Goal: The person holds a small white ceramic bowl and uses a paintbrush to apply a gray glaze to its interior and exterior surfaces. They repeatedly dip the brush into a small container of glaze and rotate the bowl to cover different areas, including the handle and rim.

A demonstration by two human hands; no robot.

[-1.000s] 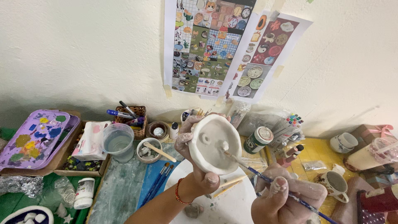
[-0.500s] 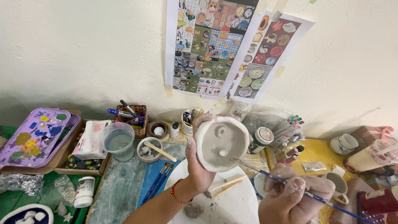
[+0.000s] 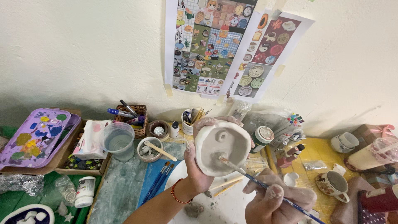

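White plaster wall is seen behind the work, with two printed sheets of pottery pictures (image 3: 215, 45) taped above the cluttered table (image 3: 120, 186). An unglazed clay dish (image 3: 222, 151) is held up over the table by the left hand (image 3: 199, 170), whose fingers are wrapped around its rim from behind and below, so that its hollow is turned toward the camera. A thin blue-handled paintbrush (image 3: 265, 187) is pinched in the closed fingers of the right hand (image 3: 277, 203), which lies lower and to the right of the dish. The brush's long axis runs up and to the left from that hand, and its tip is placed against the lower part of the hollow. Left of the left hand, a plastic cup of cloudy water (image 3: 118, 141), a small bowl with a wooden stick (image 3: 151, 149) and a paint-smeared purple palette (image 3: 35, 135) are set out. Beyond the right hand, a painted cup on a saucer (image 3: 333, 182) is seen on the yellow cloth.
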